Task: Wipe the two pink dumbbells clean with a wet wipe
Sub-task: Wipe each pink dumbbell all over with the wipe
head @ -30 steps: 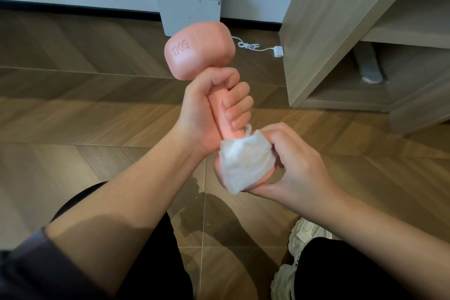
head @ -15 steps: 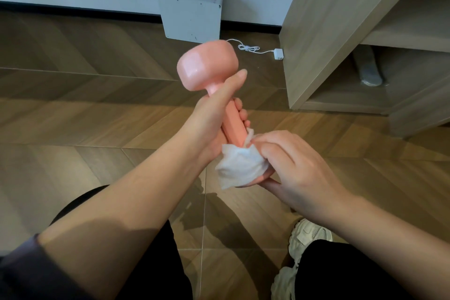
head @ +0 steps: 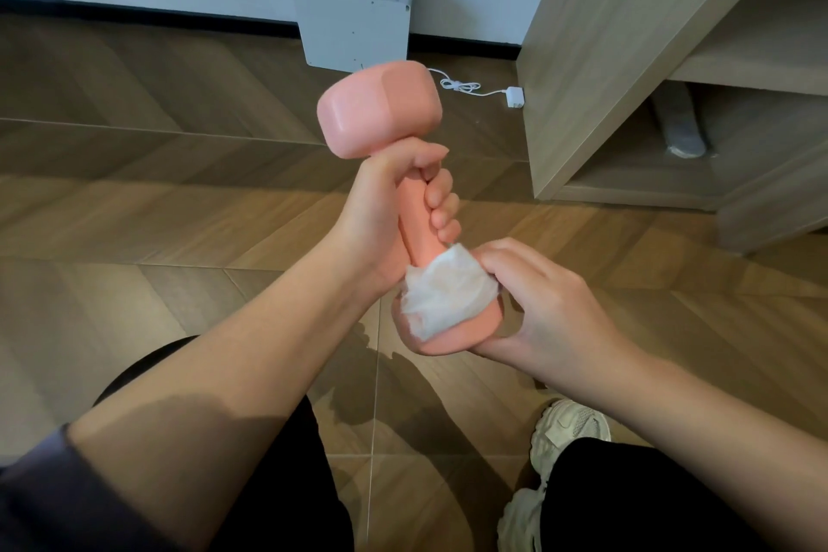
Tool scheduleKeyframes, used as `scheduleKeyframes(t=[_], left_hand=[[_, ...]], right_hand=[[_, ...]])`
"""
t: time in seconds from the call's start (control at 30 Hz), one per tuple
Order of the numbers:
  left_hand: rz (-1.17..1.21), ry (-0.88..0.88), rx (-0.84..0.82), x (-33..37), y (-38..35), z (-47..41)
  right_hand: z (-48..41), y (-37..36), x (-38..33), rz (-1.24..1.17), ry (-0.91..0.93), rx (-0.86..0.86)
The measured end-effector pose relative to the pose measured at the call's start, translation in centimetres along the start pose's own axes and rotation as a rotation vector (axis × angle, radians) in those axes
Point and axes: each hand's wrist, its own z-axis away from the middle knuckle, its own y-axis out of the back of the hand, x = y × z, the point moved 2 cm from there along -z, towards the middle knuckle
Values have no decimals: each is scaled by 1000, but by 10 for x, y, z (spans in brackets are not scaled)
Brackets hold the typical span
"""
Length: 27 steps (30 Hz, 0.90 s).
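One pink dumbbell (head: 381, 108) stands almost upright in the air above the floor. My left hand (head: 394, 211) grips its handle, fingers curled round it just below the upper head. A crumpled white wet wipe (head: 448, 296) lies over the lower head. My right hand (head: 542, 305) holds that lower head from the right, fingers curled over the wipe and thumb under the head. Only this one dumbbell is in view.
A wooden shelf unit (head: 627, 58) stands at the right, with a grey object (head: 681, 126) on its lowest level. A white box (head: 354, 27) leans on the wall behind, and a white cable with a plug (head: 513, 96) lies on the floor. My knees and a pale shoe (head: 564, 430) are below.
My left hand loosened on the handle, then closed round it again while the dumbbell turned. The wipe has slid round the lower head, baring more of its pink underside.
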Motion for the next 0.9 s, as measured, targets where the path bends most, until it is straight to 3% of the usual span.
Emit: scheduleKeyframes(t=[0.33,0.5,0.67,0.9], left_hand=[[29,-13,48,1,4,-1],[43,-21,47,4,3,-2],[52,-2,44,6,1,-2],[-71,-35,4,1,-5,2]], right_hand=[[7,8,0,-69,55,-81],[7,8,-7,-33,169,64],[10,7,-5,-45,266,46],[8,1,-8,-14,91,15]])
